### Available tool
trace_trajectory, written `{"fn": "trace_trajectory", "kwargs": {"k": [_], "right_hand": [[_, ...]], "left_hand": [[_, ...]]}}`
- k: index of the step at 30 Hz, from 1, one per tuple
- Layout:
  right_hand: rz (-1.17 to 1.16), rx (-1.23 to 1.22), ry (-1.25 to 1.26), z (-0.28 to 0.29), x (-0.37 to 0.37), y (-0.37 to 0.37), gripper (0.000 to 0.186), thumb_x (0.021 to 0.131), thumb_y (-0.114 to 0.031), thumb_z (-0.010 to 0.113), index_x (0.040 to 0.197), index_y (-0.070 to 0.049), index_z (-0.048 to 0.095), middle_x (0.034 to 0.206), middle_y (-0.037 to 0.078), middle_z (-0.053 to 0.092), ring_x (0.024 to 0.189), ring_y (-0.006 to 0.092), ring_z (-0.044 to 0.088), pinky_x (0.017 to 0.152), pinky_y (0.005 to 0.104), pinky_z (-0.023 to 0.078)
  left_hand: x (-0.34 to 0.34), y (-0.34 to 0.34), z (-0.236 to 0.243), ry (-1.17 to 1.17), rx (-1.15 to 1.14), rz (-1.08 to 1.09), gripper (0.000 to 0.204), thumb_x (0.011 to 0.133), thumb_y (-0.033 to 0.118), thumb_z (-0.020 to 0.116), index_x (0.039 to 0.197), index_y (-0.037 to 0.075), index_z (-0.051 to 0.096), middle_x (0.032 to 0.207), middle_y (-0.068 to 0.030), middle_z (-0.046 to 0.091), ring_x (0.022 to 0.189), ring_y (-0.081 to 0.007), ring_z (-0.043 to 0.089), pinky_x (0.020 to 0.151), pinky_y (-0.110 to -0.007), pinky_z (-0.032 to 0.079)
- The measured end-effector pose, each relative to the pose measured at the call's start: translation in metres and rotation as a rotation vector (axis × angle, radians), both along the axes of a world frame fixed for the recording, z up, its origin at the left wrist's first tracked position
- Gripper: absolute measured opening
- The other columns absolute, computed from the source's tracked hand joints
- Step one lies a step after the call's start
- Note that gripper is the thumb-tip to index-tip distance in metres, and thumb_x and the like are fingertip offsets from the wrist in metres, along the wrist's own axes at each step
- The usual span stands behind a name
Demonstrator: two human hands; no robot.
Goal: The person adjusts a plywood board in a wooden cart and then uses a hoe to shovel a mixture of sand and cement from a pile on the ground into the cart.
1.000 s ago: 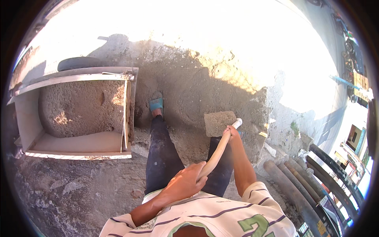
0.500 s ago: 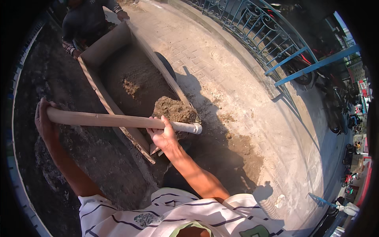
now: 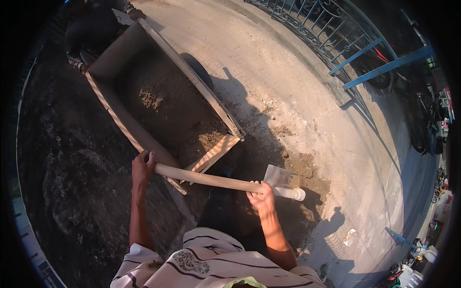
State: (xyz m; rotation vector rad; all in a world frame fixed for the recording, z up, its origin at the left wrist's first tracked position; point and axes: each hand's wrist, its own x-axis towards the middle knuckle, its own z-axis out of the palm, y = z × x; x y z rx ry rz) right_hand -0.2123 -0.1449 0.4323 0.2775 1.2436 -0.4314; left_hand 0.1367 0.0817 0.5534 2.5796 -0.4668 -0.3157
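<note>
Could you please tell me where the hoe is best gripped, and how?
Probably by the wooden handle, from the near side, gripped wide: left hand at the free end, right hand near the metal blade. The handle is long, slim and lies crosswise; the blade is broad and flat.

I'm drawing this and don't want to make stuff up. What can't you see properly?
All in the head view:
Floor of the box: hidden by dirt.
Wheel: partly hidden by the box's side.
Handle under the left hand and right hand: covered by their grip.
Other person: head mostly cut off by the top edge.
Motorbikes on the right: details too dark.
</note>
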Motion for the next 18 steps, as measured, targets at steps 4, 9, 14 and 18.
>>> {"fn": "trace_trajectory", "kwargs": {"k": [4,9,14,18], "right_hand": [[-0.285,0.002,0.323,-0.121,-0.188,-0.042,0.015,0.085,-0.014,0.060,0.084,-0.009,0.047,0.082,0.003,0.050,0.080,0.0201,0.054,0.077,0.0406,0.048],[-0.217,-0.009,0.343,-0.252,-0.343,-0.103,0.014,0.079,-0.011,0.064,0.085,-0.009,0.051,0.074,0.003,0.050,0.065,0.0196,0.053,0.064,0.0386,0.049],[-0.395,-0.218,0.327,-0.381,-0.375,-0.177,0.025,0.084,-0.016,0.069,0.099,-0.006,0.052,0.089,0.006,0.056,0.078,0.0211,0.059,0.074,0.0396,0.054],[-0.163,-0.403,0.412,-0.468,-0.340,-0.230,0.026,0.088,-0.023,0.069,0.099,-0.007,0.052,0.081,0.006,0.055,0.067,0.0221,0.057,0.063,0.0391,0.054]], "left_hand": [[-0.184,-0.052,-0.074,0.253,0.260,-0.678,0.040,0.090,0.042,0.062,0.084,0.003,0.070,0.075,-0.0209,0.066,0.074,-0.0403,0.065,0.069,-0.048,0.053],[-0.350,-0.133,-0.157,1.074,0.300,-1.030,0.032,0.088,0.032,0.065,0.100,0.003,0.062,0.082,-0.0180,0.069,0.075,-0.0378,0.068,0.071,-0.047,0.055],[-0.441,-0.184,-0.294,0.546,0.342,-1.287,0.027,0.084,0.013,0.063,0.109,0.005,0.056,0.083,-0.0144,0.068,0.075,-0.0332,0.070,0.068,-0.045,0.056],[-0.471,-0.225,-0.419,0.050,0.125,-1.345,0.023,0.086,0.006,0.059,0.109,0.003,0.056,0.082,-0.0124,0.066,0.071,-0.0331,0.069,0.060,-0.044,0.056]]}}
